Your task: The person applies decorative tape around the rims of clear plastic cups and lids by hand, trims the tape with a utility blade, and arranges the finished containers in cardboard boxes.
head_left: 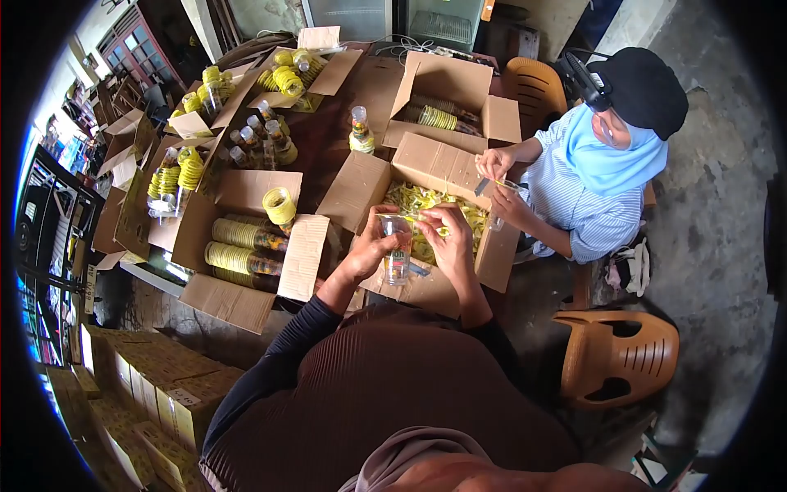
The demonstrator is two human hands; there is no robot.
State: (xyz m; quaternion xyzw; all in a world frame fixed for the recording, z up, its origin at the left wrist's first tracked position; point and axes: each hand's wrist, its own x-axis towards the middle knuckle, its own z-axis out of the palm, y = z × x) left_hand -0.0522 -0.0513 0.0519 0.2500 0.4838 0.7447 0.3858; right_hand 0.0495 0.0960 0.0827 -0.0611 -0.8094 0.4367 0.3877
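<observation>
Upright over an open box, a clear plastic cup (397, 264) with dark printing is held by my left hand (370, 252), whose fingers wrap round its side. A thin yellow strip (443, 231) shows between the pinched fingers of my right hand (451, 238), close to the cup's rim. Some yellow also shows along that rim. Below my hands, the cardboard box (434, 162) holds a heap of yellow scraps (422, 197). A grey blade-like piece (420, 269) lies near the box's front edge, partly hidden by my right hand.
On the left, an open carton (197, 230) holds stacked cups (238, 256), with yellow-rimmed cups (280, 207) on its edge. Another carton (449, 78) stands behind. Across the box, a co-worker (590, 164) handles a cup. An orange plastic chair (619, 357) stands right.
</observation>
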